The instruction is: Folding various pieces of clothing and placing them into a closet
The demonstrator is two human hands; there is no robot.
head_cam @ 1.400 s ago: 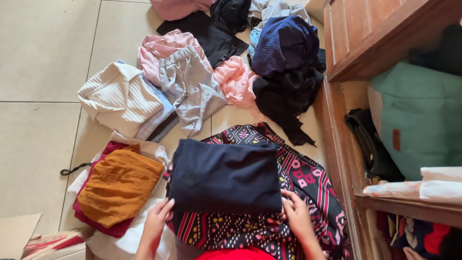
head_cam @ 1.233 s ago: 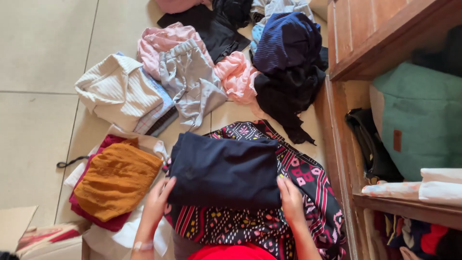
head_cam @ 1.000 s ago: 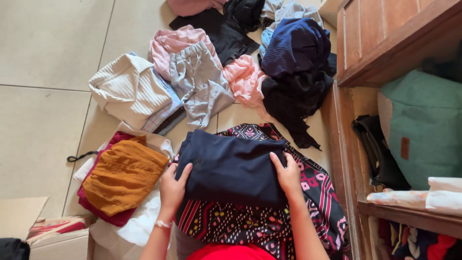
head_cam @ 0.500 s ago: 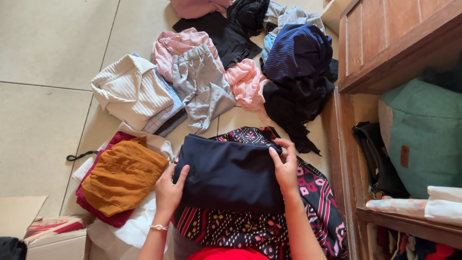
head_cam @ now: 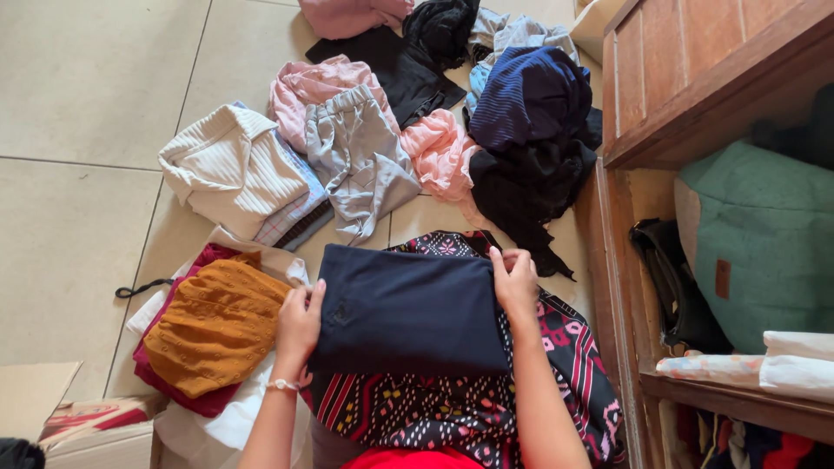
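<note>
Head view: both hands hold one folded navy garment (head_cam: pixel 408 311), which lies flat on a patterned cloth (head_cam: pixel 486 408) spread over the tiled floor (head_cam: pixel 78 104), close to the person's lap. The left hand (head_cam: pixel 298 323) lies half-closed over the garment's left edge, fingers curled on top. The right hand (head_cam: pixel 514 283) pinches the far right corner, thumb and fingers closed on the fabric.

To do this fold well, I judge that both hands should keep the edges aligned, press the layers flat from the middle outward, and keep the corners square so that the rectangle does not slide on the patterned cloth beneath.

Counted: two hands, one navy garment, one patterned cloth. Left of it sits one stack, topped by a mustard knit (head_cam: pixel 213 326) over a maroon piece (head_cam: pixel 200 401) and white cloth (head_cam: pixel 234 426). Toward the far edge of the floor lie loose items: one cream ribbed top (head_cam: pixel 230 169), one grey pair of trousers (head_cam: pixel 360 165), two pink pieces (head_cam: pixel 439 156), one striped navy top (head_cam: pixel 526 95) and some black garments (head_cam: pixel 526 195), whose number I cannot tell. At the right stands one wooden cabinet (head_cam: pixel 695 78), with one green bag (head_cam: pixel 764 234) and one black bag (head_cam: pixel 678 287) on its shelf. One cardboard box (head_cam: pixel 61 426) sits at the lower left corner.
</note>
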